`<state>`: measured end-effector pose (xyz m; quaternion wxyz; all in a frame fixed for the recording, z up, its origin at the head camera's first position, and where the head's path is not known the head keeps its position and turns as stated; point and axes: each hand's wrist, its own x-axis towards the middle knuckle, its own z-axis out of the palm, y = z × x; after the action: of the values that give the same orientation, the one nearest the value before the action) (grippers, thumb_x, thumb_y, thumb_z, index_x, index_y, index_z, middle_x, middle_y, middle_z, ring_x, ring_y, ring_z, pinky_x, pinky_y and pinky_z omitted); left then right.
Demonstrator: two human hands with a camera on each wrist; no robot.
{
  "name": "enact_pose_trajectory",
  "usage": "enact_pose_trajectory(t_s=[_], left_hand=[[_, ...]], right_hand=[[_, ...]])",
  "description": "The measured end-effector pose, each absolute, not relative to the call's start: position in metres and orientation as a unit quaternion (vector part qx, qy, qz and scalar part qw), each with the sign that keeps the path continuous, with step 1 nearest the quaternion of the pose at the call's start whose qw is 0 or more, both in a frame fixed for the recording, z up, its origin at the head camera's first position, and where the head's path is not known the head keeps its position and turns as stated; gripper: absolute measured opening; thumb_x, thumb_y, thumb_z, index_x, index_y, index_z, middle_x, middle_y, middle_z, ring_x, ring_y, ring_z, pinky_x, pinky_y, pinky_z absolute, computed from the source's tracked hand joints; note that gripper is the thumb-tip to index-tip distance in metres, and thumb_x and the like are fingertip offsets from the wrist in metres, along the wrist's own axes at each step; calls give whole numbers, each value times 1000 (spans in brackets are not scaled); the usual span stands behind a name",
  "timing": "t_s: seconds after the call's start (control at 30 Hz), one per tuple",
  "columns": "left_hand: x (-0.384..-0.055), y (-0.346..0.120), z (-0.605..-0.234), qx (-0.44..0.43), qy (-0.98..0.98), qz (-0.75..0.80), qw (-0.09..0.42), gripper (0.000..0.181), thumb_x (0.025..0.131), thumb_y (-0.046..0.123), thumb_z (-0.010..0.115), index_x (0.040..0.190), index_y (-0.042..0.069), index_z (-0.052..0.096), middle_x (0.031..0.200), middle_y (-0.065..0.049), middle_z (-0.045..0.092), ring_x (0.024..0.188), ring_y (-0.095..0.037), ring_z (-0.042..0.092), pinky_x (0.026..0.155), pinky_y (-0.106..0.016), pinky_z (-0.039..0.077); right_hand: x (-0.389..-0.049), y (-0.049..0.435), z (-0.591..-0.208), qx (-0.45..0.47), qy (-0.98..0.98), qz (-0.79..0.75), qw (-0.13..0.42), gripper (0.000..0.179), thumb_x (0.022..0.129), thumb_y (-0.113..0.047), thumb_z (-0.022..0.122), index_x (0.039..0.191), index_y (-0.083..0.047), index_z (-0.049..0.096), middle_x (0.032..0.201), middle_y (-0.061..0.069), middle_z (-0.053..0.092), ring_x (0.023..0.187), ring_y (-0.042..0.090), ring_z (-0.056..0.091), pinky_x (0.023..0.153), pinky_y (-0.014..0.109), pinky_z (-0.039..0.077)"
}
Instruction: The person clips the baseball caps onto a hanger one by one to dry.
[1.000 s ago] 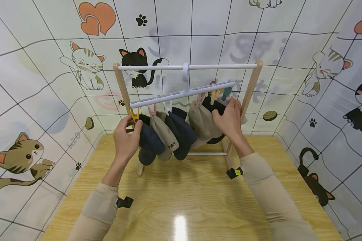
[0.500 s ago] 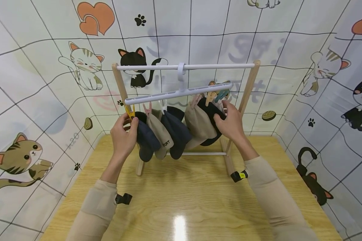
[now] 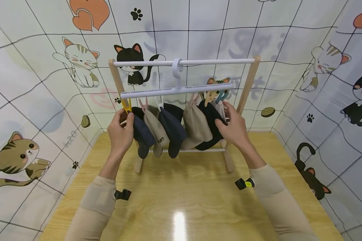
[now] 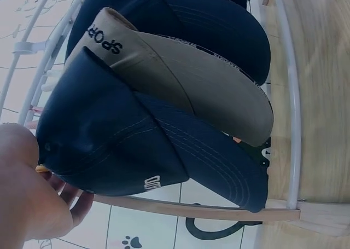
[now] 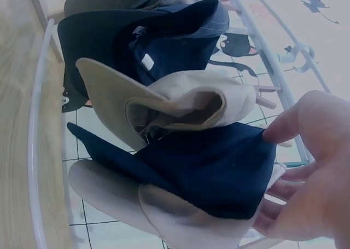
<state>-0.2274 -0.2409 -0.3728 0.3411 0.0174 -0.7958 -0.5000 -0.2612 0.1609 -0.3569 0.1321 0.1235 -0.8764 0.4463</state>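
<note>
Several baseball caps hang in a row from clips on a pale lilac hanger [image 3: 160, 92], hooked over a rack's white top rod. My left hand [image 3: 120, 132] pinches the leftmost navy cap [image 4: 104, 128] just below its yellow clip [image 3: 127, 106], some fingers behind it. Beside that cap hang a beige one with dark lettering [image 4: 213, 90] and another navy cap [image 3: 172, 129]. Right of the hook is a second beige cap [image 3: 196, 122]. My right hand [image 3: 236, 131] grips the dark cap [image 5: 213, 167], thumb on its side, fingers behind by a pale cap [image 5: 104, 191].
The wooden rack [image 3: 249, 83] stands at the back of a wood-grain table [image 3: 181, 190], with a lower white rod [image 3: 205, 150] behind the caps. Tan [image 3: 211, 97] and teal clips [image 3: 222, 96] sit at the hanger's right end. A cat-print curtain [image 3: 199, 43] surrounds the table.
The hanger has become more nearly level, and its hook has shifted slightly left along the rod. My right hand has moved onto the dark cap; my left hand keeps its pinch.
</note>
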Motion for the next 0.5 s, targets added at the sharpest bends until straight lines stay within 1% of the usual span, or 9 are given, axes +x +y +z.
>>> enact_pose_trajectory(t_s=[0.1,0.17,0.27,0.33,0.4,0.5], left_hand=[[-229,-242,-375,13,-795,-505,335,41,118,30,60,151,6,68,139,-19,76,133,-36,75,113,-59,60],[-228,-242,-377,6,-795,-507,332,43,119,31,59,153,6,66,139,-19,75,134,-35,74,115,-58,59],[-225,-243,-382,-5,-800,-498,336,43,118,29,60,154,6,65,138,-20,74,133,-34,72,112,-43,60],[-224,-243,-385,-10,-801,-489,347,43,118,27,61,154,4,65,138,-22,73,132,-34,71,108,-38,58],[-222,-243,-389,-14,-799,-480,362,43,117,24,62,153,2,64,138,-24,71,131,-36,69,105,-39,57],[-217,-241,-394,-27,-792,-467,392,44,115,22,62,153,-1,63,141,-26,68,135,-41,65,110,-54,53]], right_hand=[[-254,164,-359,136,-874,439,156,75,106,-23,65,176,-18,39,149,25,69,136,48,67,116,68,51],[-250,167,-362,144,-870,440,170,75,106,-21,65,176,-17,40,149,24,68,136,46,65,116,67,51],[-243,170,-366,151,-864,442,187,75,105,-18,65,176,-18,41,155,24,65,136,43,65,113,64,52],[-238,171,-368,150,-864,440,197,76,104,-17,66,176,-21,42,157,23,64,135,42,65,110,61,52],[-234,173,-369,149,-863,437,207,76,104,-16,67,175,-22,43,153,22,66,130,41,66,105,57,52],[-227,176,-371,150,-860,436,218,74,103,-14,70,173,-18,48,147,23,68,125,41,66,104,53,51]])
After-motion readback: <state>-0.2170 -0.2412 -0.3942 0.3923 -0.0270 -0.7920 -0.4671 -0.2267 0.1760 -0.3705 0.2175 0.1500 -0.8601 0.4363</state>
